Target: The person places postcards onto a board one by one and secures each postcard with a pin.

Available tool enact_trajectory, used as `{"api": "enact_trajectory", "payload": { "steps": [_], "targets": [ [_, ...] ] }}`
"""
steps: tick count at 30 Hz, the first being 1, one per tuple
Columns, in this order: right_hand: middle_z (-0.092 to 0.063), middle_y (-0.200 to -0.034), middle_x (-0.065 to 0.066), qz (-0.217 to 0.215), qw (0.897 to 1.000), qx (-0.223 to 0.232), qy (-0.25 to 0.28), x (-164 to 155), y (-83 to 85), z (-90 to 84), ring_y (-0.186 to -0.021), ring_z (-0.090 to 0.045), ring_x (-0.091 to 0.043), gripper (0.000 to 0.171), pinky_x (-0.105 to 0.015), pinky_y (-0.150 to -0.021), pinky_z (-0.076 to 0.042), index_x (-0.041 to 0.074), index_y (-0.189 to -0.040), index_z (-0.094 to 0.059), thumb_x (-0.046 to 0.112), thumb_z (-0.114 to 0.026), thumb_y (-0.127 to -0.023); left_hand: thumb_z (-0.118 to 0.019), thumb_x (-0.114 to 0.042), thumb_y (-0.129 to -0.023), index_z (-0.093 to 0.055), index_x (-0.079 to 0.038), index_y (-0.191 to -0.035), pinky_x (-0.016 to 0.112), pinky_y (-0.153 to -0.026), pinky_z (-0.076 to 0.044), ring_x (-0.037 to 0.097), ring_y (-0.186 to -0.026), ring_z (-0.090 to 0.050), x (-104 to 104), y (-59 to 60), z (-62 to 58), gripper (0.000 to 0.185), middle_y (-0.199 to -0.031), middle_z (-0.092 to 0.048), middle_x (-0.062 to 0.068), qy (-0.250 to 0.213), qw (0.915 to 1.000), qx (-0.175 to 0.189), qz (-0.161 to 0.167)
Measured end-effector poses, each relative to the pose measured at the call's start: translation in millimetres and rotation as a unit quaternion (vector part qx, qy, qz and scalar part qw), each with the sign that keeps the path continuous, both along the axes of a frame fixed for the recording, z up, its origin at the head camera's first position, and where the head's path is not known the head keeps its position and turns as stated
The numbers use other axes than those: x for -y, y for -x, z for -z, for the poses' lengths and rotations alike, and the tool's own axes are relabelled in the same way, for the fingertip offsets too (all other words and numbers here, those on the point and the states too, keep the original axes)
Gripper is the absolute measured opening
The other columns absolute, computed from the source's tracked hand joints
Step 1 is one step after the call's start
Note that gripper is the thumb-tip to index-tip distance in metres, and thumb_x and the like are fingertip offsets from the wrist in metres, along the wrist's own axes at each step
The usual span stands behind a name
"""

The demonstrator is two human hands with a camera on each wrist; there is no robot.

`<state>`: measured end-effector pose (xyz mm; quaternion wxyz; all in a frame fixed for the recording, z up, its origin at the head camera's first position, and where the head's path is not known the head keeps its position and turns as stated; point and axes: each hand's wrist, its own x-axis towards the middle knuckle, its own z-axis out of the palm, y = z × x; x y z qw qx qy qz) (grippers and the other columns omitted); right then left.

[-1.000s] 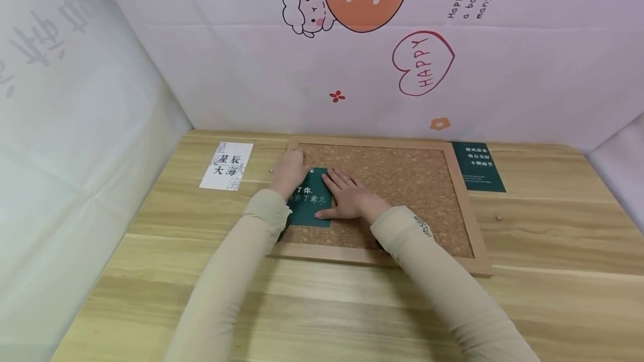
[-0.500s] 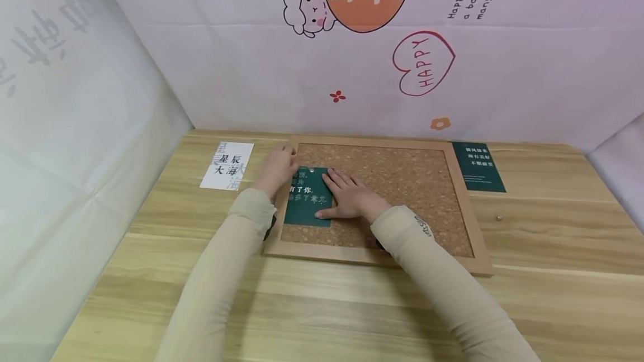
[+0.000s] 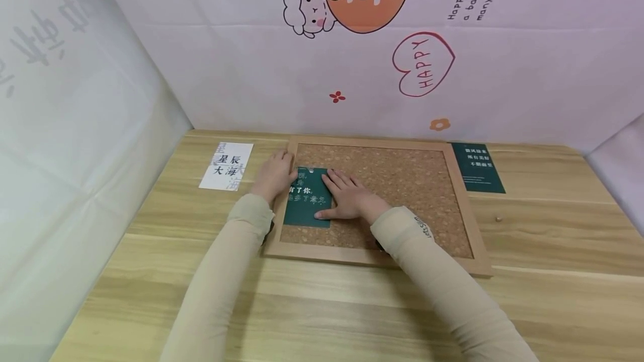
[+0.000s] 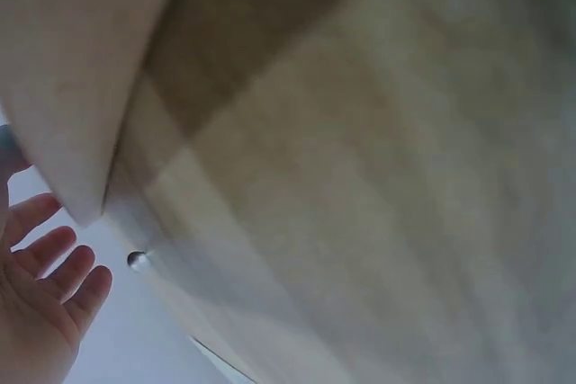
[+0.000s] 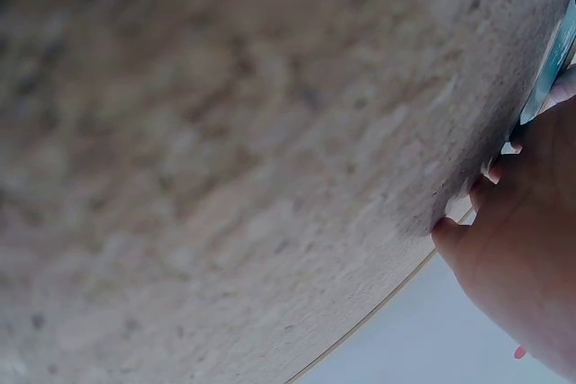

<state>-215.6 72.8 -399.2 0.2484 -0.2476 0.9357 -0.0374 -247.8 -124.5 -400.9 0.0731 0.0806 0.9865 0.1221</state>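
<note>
A framed corkboard (image 3: pixel 397 183) lies on the wooden table, with a dark green card (image 3: pixel 307 214) on its left part. At the card's top edge sits a small silver pushpin (image 3: pixel 311 170). My right hand (image 3: pixel 349 197) rests with spread fingers over the card's right edge and the cork; the right wrist view shows its fingertips against the cork. My left hand (image 3: pixel 274 175) is at the board's left frame, near the card's upper left. In the left wrist view its fingers (image 4: pixel 67 272) are loosely spread and hold nothing, close to the frame.
A white card (image 3: pixel 226 175) lies left of the board. Another green card (image 3: pixel 478 172) is at its right, partly against the frame. One loose pushpin (image 3: pixel 499 218) lies right of the board, another pushpin (image 4: pixel 139 261) near my left hand. A printed cloth (image 3: pixel 251 71) hangs behind the table.
My left hand has moved left from the pushpin at the card's top to the board's left frame, uncovering more of the card. The right hand has stayed in place.
</note>
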Motion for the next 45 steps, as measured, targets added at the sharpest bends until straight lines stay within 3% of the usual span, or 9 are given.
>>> {"api": "enact_trajectory", "payload": {
  "steps": [10, 11, 17, 18, 24, 30, 35, 40, 45],
  "targets": [
    [0.006, -0.163, -0.006, 0.011, 1.000, 0.004, 0.015, -2.1, 1.3, -3.5, -0.151, 0.004, -0.025, 0.100, -0.049, -0.123, -0.003, 0.014, -0.155, 0.003, 0.068, -0.049, -0.087, -0.033, -0.026, -0.102, -0.035, -0.003, -0.145, 0.047, -0.116, -0.031, 0.037, -0.140, -0.034, -2.0, 3.3, 6.5, 0.049, -0.153, -0.033, 0.016, 0.035, 0.9990, -0.020, 0.017],
    [0.007, -0.163, -0.006, 0.011, 1.000, 0.004, 0.016, -2.0, 1.5, -4.0, -0.151, 0.004, -0.025, 0.100, -0.049, -0.123, -0.003, 0.014, -0.155, 0.003, 0.068, -0.049, -0.087, -0.031, -0.029, -0.103, -0.036, -0.005, -0.145, 0.047, -0.115, -0.033, 0.037, -0.139, -0.036, -0.1, 7.8, 14.4, 0.049, -0.153, -0.034, 0.016, 0.039, 0.9985, -0.033, 0.019],
    [0.007, -0.163, -0.007, 0.014, 1.000, 0.009, 0.023, -2.3, 1.1, -5.8, -0.151, 0.005, -0.025, 0.101, -0.049, -0.123, -0.002, 0.014, -0.155, 0.002, 0.067, -0.050, -0.087, -0.030, -0.029, -0.103, -0.036, -0.005, -0.145, 0.046, -0.115, -0.033, 0.037, -0.138, -0.037, -0.6, 7.0, 13.5, 0.049, -0.152, -0.035, 0.016, 0.044, 0.9983, -0.033, 0.019],
    [0.007, -0.163, -0.007, 0.015, 1.000, 0.010, 0.025, -2.5, 0.8, -5.9, -0.151, 0.005, -0.025, 0.101, -0.049, -0.123, -0.002, 0.014, -0.155, 0.002, 0.067, -0.050, -0.087, -0.032, -0.026, -0.103, -0.035, -0.005, -0.146, 0.046, -0.116, -0.032, 0.037, -0.139, -0.035, -2.9, 2.8, 6.2, 0.048, -0.153, -0.034, 0.016, 0.042, 0.9988, -0.021, 0.016],
    [0.006, -0.163, -0.008, 0.019, 0.999, 0.012, 0.042, -3.7, -0.1, -5.7, -0.151, 0.004, -0.027, 0.101, -0.050, -0.123, -0.003, 0.013, -0.155, 0.000, 0.065, -0.053, -0.086, -0.030, -0.028, -0.104, -0.032, -0.005, -0.148, 0.044, -0.117, -0.031, 0.033, -0.142, -0.032, -4.6, 0.5, 7.4, 0.049, -0.155, -0.031, 0.014, 0.059, 0.9979, -0.019, 0.019],
    [0.003, -0.163, -0.010, 0.015, 0.996, 0.023, 0.091, -10.5, 1.5, -3.2, -0.151, 0.000, -0.028, 0.098, -0.052, -0.123, -0.004, 0.011, -0.155, -0.006, 0.060, -0.057, -0.087, -0.030, -0.028, -0.105, -0.025, -0.005, -0.150, 0.046, -0.119, -0.027, 0.033, -0.144, -0.027, -3.6, -1.6, 8.0, 0.051, -0.158, -0.025, 0.013, 0.051, 0.9984, -0.001, 0.026],
    [-0.005, -0.162, -0.015, 0.029, 0.986, 0.029, 0.161, -24.8, 5.1, -3.2, -0.150, -0.008, -0.034, 0.091, -0.052, -0.121, -0.013, 0.006, -0.154, -0.014, 0.051, -0.060, -0.089, -0.030, -0.026, -0.105, -0.027, -0.006, -0.150, 0.048, -0.119, -0.026, 0.034, -0.144, -0.027, -1.8, -4.7, 7.5, 0.050, -0.158, -0.025, 0.014, 0.037, 0.9990, -0.002, 0.025],
    [-0.020, -0.158, -0.021, 0.067, 0.979, -0.016, 0.191, -50.3, 13.7, -11.0, -0.145, -0.020, -0.040, 0.079, -0.055, -0.119, -0.021, 0.002, -0.150, -0.024, 0.043, -0.059, -0.092, -0.030, -0.027, -0.105, -0.030, -0.007, -0.149, 0.048, -0.118, -0.026, 0.035, -0.143, -0.028, -0.6, -5.0, 8.5, 0.049, -0.158, -0.024, 0.013, 0.031, 0.9991, -0.005, 0.028],
    [-0.035, -0.149, -0.027, 0.152, 0.966, -0.067, 0.197, -85.8, 26.3, -21.7, -0.138, -0.033, -0.043, 0.066, -0.057, -0.113, -0.030, -0.004, -0.146, -0.031, 0.033, -0.055, -0.097, -0.030, -0.027, -0.105, -0.031, -0.008, -0.149, 0.048, -0.118, -0.026, 0.035, -0.143, -0.028, -0.5, -5.0, 7.6, 0.048, -0.158, -0.024, 0.012, 0.029, 0.9992, -0.005, 0.026]
  ]
}}
